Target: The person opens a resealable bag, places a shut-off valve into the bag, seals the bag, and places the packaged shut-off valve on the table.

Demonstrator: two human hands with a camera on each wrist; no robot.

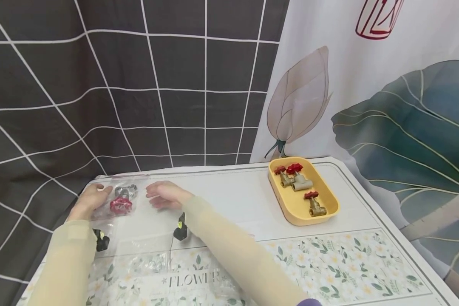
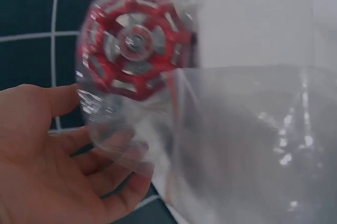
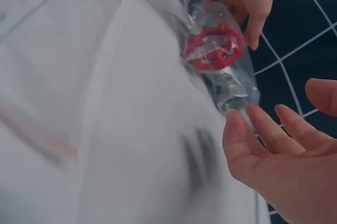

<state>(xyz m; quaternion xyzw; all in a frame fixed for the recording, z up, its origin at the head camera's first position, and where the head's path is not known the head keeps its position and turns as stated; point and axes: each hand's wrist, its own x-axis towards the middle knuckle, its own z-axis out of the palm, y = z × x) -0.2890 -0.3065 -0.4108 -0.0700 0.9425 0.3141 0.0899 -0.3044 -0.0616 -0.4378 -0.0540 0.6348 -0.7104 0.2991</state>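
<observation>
A valve with a red handwheel (image 1: 120, 205) lies in a clear plastic bag (image 2: 95, 103) at the table's far left corner. Its metal body (image 1: 125, 191) shows grey through the film. At the bag's left side is my left hand (image 1: 93, 198), thumb and fingers apart; in the left wrist view, some fingertips show through the film. Whether they press on the valve is hidden. My right hand (image 1: 167, 194) hovers to the right of the valve with its fingers loosely bent and nothing in it. The right wrist view shows this hand (image 3: 284, 155) apart from the bagged handwheel (image 3: 215, 48).
A yellow tray (image 1: 287, 208) at the back right holds a grey valve (image 1: 302, 182) and two brass valves (image 1: 316, 208), all red-handled. More clear plastic (image 1: 137, 255) lies on the flower-print tablecloth (image 1: 321, 267) in front. A dark grid curtain (image 1: 183, 106) hangs behind the table.
</observation>
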